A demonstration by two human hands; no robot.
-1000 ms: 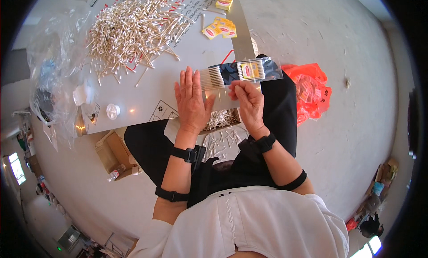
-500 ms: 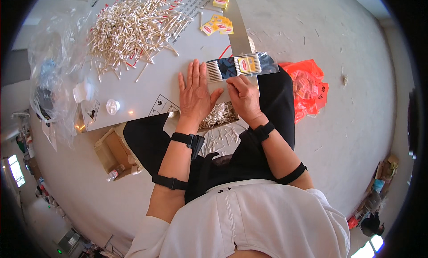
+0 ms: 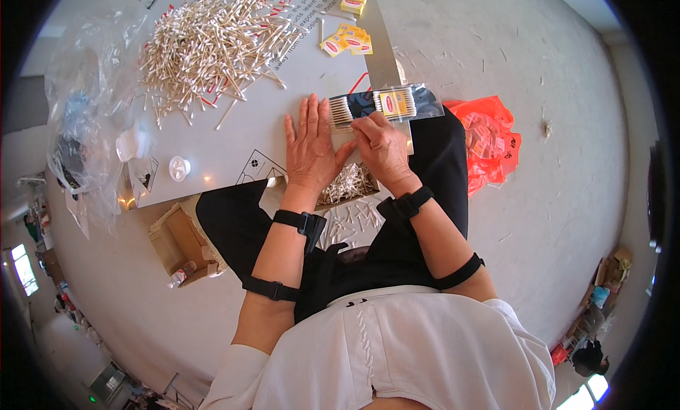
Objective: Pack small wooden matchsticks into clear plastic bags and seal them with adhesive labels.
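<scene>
My left hand (image 3: 310,151) lies flat on the table, fingers stretched out, its fingertips just left of a row of cotton swabs (image 3: 341,112). My right hand (image 3: 383,149) is closed, with thumb and forefinger pinched together at the near edge of a clear plastic sleeve (image 3: 428,102). Whatever that pinch holds, if anything, is hidden. A dark patterned strip (image 3: 360,105) shows between the swab row and a yellow card (image 3: 394,104), which has more swabs along its sides. Below my hands, a box of cotton swabs (image 3: 347,184) is partly covered by them.
A large heap of cotton swabs (image 3: 212,48) covers the far left of the table. Yellow cards (image 3: 347,39) and a small yellow stack (image 3: 353,2) lie at the back. A white round container (image 3: 179,169) stands left; a red plastic bag (image 3: 489,137) sits on the right.
My right hand has shifted slightly left along the sleeve's near edge, toward the swab row. My left hand has stayed almost still.
</scene>
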